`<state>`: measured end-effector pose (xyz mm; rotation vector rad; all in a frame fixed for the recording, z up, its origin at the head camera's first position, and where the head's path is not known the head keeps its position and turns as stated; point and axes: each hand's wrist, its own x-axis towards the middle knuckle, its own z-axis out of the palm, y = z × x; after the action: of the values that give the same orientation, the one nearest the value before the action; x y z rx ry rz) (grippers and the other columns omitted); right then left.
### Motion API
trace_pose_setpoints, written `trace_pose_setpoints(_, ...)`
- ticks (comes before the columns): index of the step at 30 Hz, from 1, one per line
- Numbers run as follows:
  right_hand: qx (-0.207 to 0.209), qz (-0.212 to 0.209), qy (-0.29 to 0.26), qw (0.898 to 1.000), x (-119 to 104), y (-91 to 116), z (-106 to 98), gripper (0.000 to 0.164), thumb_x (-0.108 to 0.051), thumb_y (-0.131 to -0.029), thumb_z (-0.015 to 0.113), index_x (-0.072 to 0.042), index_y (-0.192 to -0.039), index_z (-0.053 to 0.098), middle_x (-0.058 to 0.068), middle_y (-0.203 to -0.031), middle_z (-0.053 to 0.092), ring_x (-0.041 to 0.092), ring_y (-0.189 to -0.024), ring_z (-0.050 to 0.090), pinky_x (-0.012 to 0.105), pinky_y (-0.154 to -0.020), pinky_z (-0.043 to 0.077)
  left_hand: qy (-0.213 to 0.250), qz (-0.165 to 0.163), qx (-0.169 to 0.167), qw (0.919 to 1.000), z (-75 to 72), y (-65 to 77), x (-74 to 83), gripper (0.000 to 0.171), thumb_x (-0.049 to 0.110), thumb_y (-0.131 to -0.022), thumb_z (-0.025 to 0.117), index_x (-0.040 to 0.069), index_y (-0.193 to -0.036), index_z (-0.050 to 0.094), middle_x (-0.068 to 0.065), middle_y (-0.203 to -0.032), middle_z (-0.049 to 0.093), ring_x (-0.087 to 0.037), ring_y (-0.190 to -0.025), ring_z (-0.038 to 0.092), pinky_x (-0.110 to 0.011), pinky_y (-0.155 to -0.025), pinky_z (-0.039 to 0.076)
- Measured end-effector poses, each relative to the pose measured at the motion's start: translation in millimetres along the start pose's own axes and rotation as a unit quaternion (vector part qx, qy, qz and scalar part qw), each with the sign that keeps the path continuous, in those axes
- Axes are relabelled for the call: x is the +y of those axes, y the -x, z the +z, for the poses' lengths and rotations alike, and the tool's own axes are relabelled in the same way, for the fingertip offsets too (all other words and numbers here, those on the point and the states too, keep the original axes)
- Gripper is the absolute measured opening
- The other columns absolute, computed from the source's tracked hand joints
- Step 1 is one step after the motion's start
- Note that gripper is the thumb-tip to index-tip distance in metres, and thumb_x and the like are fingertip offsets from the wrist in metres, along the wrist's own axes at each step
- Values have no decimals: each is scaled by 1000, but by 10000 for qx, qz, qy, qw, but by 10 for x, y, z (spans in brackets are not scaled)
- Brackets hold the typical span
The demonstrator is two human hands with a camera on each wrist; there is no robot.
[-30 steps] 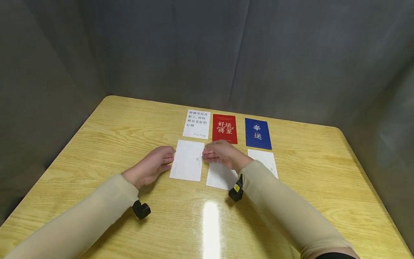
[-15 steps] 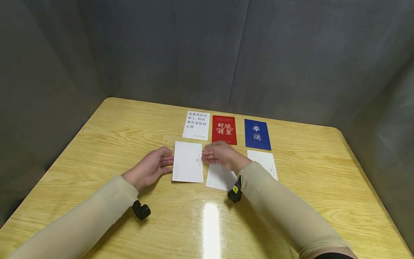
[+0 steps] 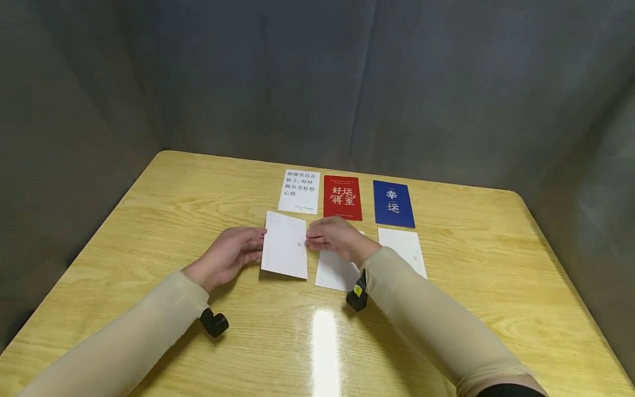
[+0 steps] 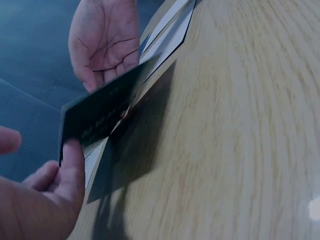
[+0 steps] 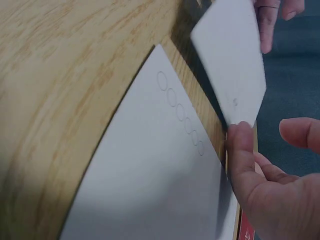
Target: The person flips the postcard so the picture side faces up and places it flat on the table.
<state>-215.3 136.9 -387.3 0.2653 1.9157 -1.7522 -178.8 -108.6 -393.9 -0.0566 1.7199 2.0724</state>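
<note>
A postcard, white on top, is lifted off the table and tilted. Its dark underside shows in the left wrist view as a postcard face with faint lettering. My left hand has its fingers against one side edge, the thumb standing apart. My right hand touches the opposite edge with its fingertips, thumb also apart. Under the right hand lies a second white postcard, partly hidden. Another white postcard lies further right, partly behind the right sleeve.
Along the back lie a white card with black characters, a red card and a blue card. The wooden table ends at a dark grey curtain.
Both hands have come to the left postcard's side edges. That postcard has risen from the table and now tilts, its far edge a little higher. The other cards have not moved.
</note>
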Motion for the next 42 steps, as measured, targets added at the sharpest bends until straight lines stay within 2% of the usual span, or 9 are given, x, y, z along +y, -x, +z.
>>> trace_pose_setpoints(5, 170, -56, -59, 9998, 28, -48, 38, 27, 2, -101, 59, 11, -127, 58, 14, -102, 65, 19, -86, 63, 27, -82, 56, -78, 196, -271, 9994, -34, 50, 29, 45, 2, -102, 47, -19, -142, 42, -22, -143, 47, -14, -105, 59, -28, -92, 54)
trace_pose_setpoints(10, 389, 7, -421, 9984, 43, -74, 55, 23, -2, -104, 57, 10, -123, 62, 12, -96, 64, 17, -81, 59, 20, -71, 53, -355, 552, -584, 9961, 5, 76, 98, 52, 3, -101, 46, -17, -148, 37, -28, -152, 39, -15, -110, 60, -31, -97, 52)
trace_pose_setpoints(14, 412, 180, -723, 9964, 35, -76, 69, 21, -5, -105, 55, 6, -122, 60, 11, -94, 63, 18, -80, 59, 21, -70, 53, -220, 739, -741, 9943, 42, 102, 108, 44, 0, -101, 46, -11, -143, 49, -19, -147, 45, -20, -113, 60, -35, -97, 52)
trace_pose_setpoints(17, 390, 215, -881, 9951, 10, -66, 80, 19, -8, -105, 53, 4, -119, 59, 12, -96, 61, 19, -83, 60, 23, -73, 55, 66, 920, -1085, 9898, 72, 113, 91, 36, 0, -102, 44, 3, -134, 60, -11, -139, 51, -24, -117, 58, -38, -97, 53)
trace_pose_setpoints(20, 334, 153, -1026, 9940, -11, -59, 79, 16, -10, -106, 50, 2, -113, 58, 13, -97, 60, 21, -84, 60, 24, -75, 56, 298, 998, -1488, 9834, 102, 96, 69, 32, 2, -103, 43, 10, -129, 59, -9, -132, 54, -24, -119, 57, -40, -99, 52)
trace_pose_setpoints(23, 207, 123, -1216, 9923, -14, -55, 82, 15, -10, -106, 49, 1, -109, 58, 13, -97, 61, 21, -84, 61, 24, -75, 56, 84, 812, -1544, 9846, 114, 64, 26, 30, 3, -105, 44, 2, -133, 53, -6, -126, 58, -20, -113, 60, -36, -97, 51)
trace_pose_setpoints(27, -75, 69, -1440, 9895, -4, -52, 102, 12, -10, -107, 48, 0, -108, 56, 13, -99, 59, 22, -86, 61, 25, -77, 57, -324, 335, -1623, 9856, 115, 44, -57, 39, 4, -105, 46, -10, -142, 40, -4, -119, 59, -17, -105, 59, -33, -92, 51)
trace_pose_setpoints(33, -374, -226, -1639, 9855, 0, -46, 117, 16, -10, -107, 44, 1, -111, 55, 13, -100, 58, 20, -83, 61, 26, -77, 58, -334, -204, -2023, 9785, 123, 62, -114, 60, 12, -106, 44, -13, -155, 19, -15, -129, 58, -19, -113, 59, -35, -98, 49)
trace_pose_setpoints(42, -850, -248, -1759, 9804, 2, -39, 115, 16, -9, -107, 42, 1, -111, 54, 11, -97, 58, 18, -81, 62, 25, -76, 58, -490, -436, -1940, 9788, 106, 29, -146, 49, 7, -107, 45, -18, -146, 32, -11, -115, 65, -19, -106, 64, -33, -95, 52)
